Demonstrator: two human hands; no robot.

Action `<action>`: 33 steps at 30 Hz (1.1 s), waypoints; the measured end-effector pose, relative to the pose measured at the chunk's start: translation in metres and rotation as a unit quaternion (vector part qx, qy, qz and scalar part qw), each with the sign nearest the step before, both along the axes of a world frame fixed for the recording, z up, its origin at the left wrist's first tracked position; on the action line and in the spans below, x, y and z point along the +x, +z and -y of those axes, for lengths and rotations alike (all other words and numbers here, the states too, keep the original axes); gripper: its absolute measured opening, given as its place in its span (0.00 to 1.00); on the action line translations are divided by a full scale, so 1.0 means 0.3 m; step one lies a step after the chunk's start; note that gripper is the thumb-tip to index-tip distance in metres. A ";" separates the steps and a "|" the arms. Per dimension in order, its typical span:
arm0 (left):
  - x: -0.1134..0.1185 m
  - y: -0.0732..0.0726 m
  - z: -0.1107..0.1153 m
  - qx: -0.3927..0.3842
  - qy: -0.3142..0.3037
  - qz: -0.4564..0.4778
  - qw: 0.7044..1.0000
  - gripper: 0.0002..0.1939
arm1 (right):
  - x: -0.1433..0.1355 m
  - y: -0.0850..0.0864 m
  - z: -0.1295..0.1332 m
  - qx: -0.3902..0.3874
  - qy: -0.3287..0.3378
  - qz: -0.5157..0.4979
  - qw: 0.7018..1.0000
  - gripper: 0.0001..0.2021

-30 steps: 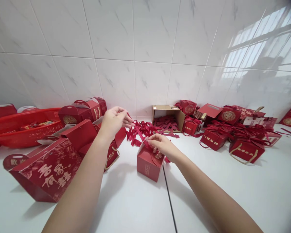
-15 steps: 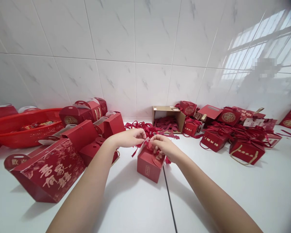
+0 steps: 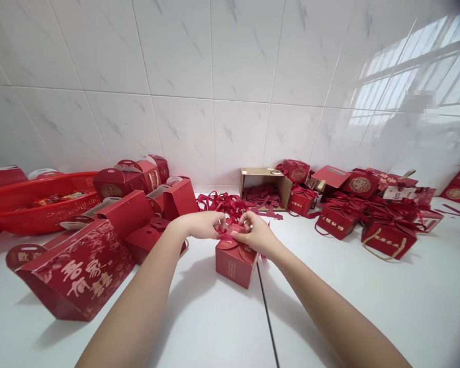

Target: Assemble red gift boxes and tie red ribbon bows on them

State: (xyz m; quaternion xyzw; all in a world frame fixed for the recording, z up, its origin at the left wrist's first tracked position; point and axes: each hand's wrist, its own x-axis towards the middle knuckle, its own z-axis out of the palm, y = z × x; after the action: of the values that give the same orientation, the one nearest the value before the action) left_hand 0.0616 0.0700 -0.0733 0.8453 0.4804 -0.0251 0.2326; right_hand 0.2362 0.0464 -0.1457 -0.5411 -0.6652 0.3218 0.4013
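Observation:
A small red gift box (image 3: 233, 265) stands on the white table in the middle of the head view. Both my hands meet over its top. My left hand (image 3: 202, 224) pinches a red ribbon (image 3: 227, 235) lying across the box's rounded top flaps. My right hand (image 3: 255, 234) grips the same ribbon from the other side, fingers curled. The ribbon's ends are hidden under my fingers.
A pile of loose red ribbons (image 3: 223, 201) and an open cardboard box (image 3: 265, 184) lie behind. Tied red gift boxes (image 3: 387, 236) crowd the right back. Larger red boxes (image 3: 76, 271) and a red basket (image 3: 34, 202) fill the left. A dark seam (image 3: 267, 317) splits the table.
My left hand came down from the raised ribbon to the box top and joined my right hand. The box's top flaps have been folded lower.

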 end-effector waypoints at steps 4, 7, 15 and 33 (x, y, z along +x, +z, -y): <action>-0.007 0.010 0.004 -0.001 0.006 -0.002 1.000 0.12 | 0.002 0.018 0.015 0.025 0.017 0.072 0.997 0.10; -0.001 0.017 0.010 0.018 0.021 0.010 1.000 0.13 | 0.010 0.036 0.027 0.038 -0.006 0.136 0.990 0.11; 0.015 -0.018 -0.013 0.047 0.044 0.003 0.998 0.25 | 0.035 0.057 0.048 -0.040 -0.117 0.305 0.944 0.28; 0.030 -0.051 -0.035 0.046 0.043 0.023 0.998 0.23 | 0.143 0.003 -0.076 -0.010 -0.011 0.238 0.971 0.28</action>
State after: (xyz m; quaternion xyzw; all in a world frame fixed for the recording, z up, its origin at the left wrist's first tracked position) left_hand 0.0707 0.0805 -0.0886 0.8341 0.5114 0.0270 0.2050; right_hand 0.2790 0.0691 -0.1448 -0.6134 -0.7323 0.1863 0.2295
